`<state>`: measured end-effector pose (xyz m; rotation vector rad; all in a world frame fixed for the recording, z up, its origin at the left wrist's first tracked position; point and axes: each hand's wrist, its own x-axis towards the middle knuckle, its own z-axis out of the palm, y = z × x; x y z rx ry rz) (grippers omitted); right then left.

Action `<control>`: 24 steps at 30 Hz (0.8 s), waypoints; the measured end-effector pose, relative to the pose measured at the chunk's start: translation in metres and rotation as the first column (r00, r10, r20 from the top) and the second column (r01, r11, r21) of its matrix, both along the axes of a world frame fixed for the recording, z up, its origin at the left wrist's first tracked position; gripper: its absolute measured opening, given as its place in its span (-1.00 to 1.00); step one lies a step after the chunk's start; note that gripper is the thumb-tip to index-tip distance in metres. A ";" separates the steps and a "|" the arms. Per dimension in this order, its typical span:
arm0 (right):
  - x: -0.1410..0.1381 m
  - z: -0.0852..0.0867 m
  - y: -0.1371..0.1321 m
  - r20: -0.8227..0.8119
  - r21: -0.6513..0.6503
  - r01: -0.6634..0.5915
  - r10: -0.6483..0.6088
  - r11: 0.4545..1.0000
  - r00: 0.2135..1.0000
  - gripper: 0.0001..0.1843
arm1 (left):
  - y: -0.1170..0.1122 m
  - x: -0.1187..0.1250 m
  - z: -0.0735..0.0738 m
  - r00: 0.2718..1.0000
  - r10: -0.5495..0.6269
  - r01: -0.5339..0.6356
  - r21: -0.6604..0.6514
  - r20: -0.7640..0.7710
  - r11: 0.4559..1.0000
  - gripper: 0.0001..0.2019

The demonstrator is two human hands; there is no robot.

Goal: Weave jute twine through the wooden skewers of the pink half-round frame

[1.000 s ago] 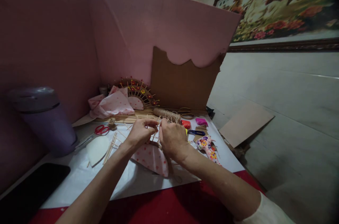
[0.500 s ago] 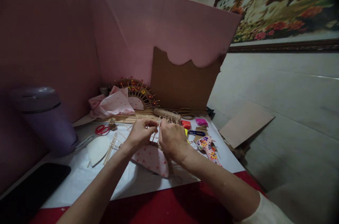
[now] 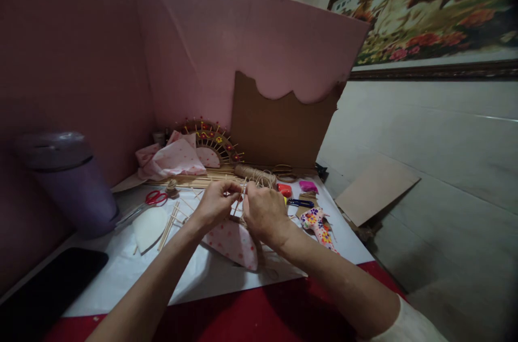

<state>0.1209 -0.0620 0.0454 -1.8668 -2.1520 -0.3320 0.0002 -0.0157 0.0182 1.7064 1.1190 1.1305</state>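
In the head view, my left hand [image 3: 216, 203] is closed in a pinch at a thin wooden stick [image 3: 238, 205] that stands up from a half-round piece covered in pink dotted fabric [image 3: 232, 242]. Close against it on the right, my right hand [image 3: 267, 215] has its fingers curled together; what lies in them is hidden. The dotted piece rests on the white sheet below both hands, its far edge brown and partly covered by my fingers. Behind my right hand lies a roll of twine [image 3: 256, 173] with loose strands.
Red-handled scissors [image 3: 156, 198], a white leaf-shaped piece [image 3: 149, 227] and loose sticks [image 3: 168, 227] lie left, near a purple tumbler [image 3: 75, 185] and a black phone [image 3: 56, 282]. At right are a blue cutter [image 3: 300, 203] and a flowered figure [image 3: 319, 227]. A decorated fan [image 3: 214, 139] stands behind.
Both hands stay almost in the same place at the stick, with only a very slight shift of my right fingers. The dotted piece has barely moved.
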 end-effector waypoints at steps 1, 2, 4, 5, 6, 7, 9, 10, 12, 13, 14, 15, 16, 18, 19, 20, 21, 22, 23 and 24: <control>0.000 0.000 0.000 -0.001 -0.001 0.000 0.000 1.000 1.000 -0.82 | 0.000 0.000 0.001 1.000 -0.006 0.006 -0.001 0.000 1.000 -0.89; 0.000 0.000 0.000 -0.002 -0.003 0.001 -0.001 1.000 1.000 -0.82 | -0.001 0.000 0.001 1.000 -0.014 0.014 -0.004 -0.001 1.000 -0.88; 0.001 0.001 0.000 -0.003 -0.011 0.006 -0.006 1.000 1.000 -0.81 | -0.002 0.000 0.002 1.000 -0.028 0.028 -0.017 -0.001 0.999 -0.86; 0.000 0.001 -0.001 -0.004 -0.014 0.007 -0.007 1.000 1.000 -0.81 | -0.002 0.000 0.003 0.999 -0.033 0.033 -0.025 0.000 0.999 -0.86; 0.000 0.002 -0.001 -0.006 -0.016 0.007 -0.007 1.000 1.000 -0.80 | -0.002 0.000 0.003 0.999 -0.035 0.035 -0.032 0.001 0.999 -0.85; 0.000 0.002 -0.001 -0.008 -0.018 0.005 -0.005 1.000 1.000 -0.80 | -0.002 0.000 0.002 0.999 -0.032 0.032 -0.033 0.003 0.999 -0.86; 0.000 0.002 -0.002 -0.011 -0.019 0.004 -0.004 1.000 1.000 -0.80 | -0.001 0.000 0.001 1.000 -0.022 0.022 -0.022 0.012 1.000 -0.87; 0.000 0.002 -0.002 -0.012 -0.017 0.003 -0.003 1.000 1.000 -0.80 | -0.001 0.001 0.000 1.000 -0.017 0.018 -0.015 0.016 1.000 -0.88; 0.000 0.001 -0.002 -0.012 -0.014 0.003 -0.004 1.000 1.000 -0.80 | 0.000 0.001 -0.001 1.000 -0.009 0.009 -0.006 0.023 1.000 -0.89; 0.000 0.001 -0.001 -0.012 -0.013 0.005 -0.005 1.000 1.000 -0.80 | 0.001 0.001 -0.001 1.000 -0.007 0.007 -0.006 0.025 1.000 -0.90; 0.000 0.001 -0.001 -0.013 -0.015 0.004 -0.004 1.000 1.000 -0.80 | 0.001 0.001 -0.001 1.000 -0.008 0.008 -0.007 0.024 1.000 -0.90; 0.000 0.000 -0.001 -0.014 -0.016 0.001 -0.001 1.000 1.000 -0.80 | 0.001 0.001 -0.001 1.000 -0.010 0.011 -0.009 0.023 1.000 -0.90; 0.000 0.000 -0.001 -0.015 -0.019 -0.002 0.001 1.000 1.000 -0.79 | 0.001 0.001 -0.001 1.000 -0.015 0.015 -0.010 0.023 1.000 -0.90; 0.000 0.000 0.000 -0.019 -0.024 -0.003 0.002 1.000 1.000 -0.79 | 0.000 0.001 -0.001 0.999 -0.033 0.033 -0.016 0.021 0.999 -0.88; 0.000 0.001 0.000 -0.020 -0.027 -0.001 0.001 1.000 1.000 -0.79 | 0.000 0.001 -0.001 0.999 -0.044 0.044 -0.019 0.019 0.999 -0.86; 0.000 0.001 0.000 -0.021 -0.031 0.002 -0.003 1.000 1.000 -0.79 | 0.000 0.001 -0.001 0.998 -0.054 0.054 -0.018 0.017 0.998 -0.84; 0.000 0.002 0.000 -0.021 -0.037 0.006 -0.007 0.999 1.000 -0.79 | 0.000 0.000 -0.001 0.998 -0.061 0.061 -0.015 0.014 0.998 -0.82; 0.000 0.003 0.000 -0.020 -0.042 0.008 -0.008 0.999 1.000 -0.79 | 0.001 0.000 -0.001 0.998 -0.065 0.065 -0.009 0.012 0.998 -0.80; 0.000 0.004 0.000 -0.019 -0.042 0.009 -0.009 0.999 1.000 -0.79 | 0.001 0.000 -0.002 0.998 -0.065 0.065 -0.003 0.011 0.998 -0.80; 0.000 0.004 0.000 -0.018 -0.039 0.010 -0.010 0.999 1.000 -0.78 | 0.001 0.000 -0.003 0.998 -0.060 0.060 0.005 0.008 0.998 -0.81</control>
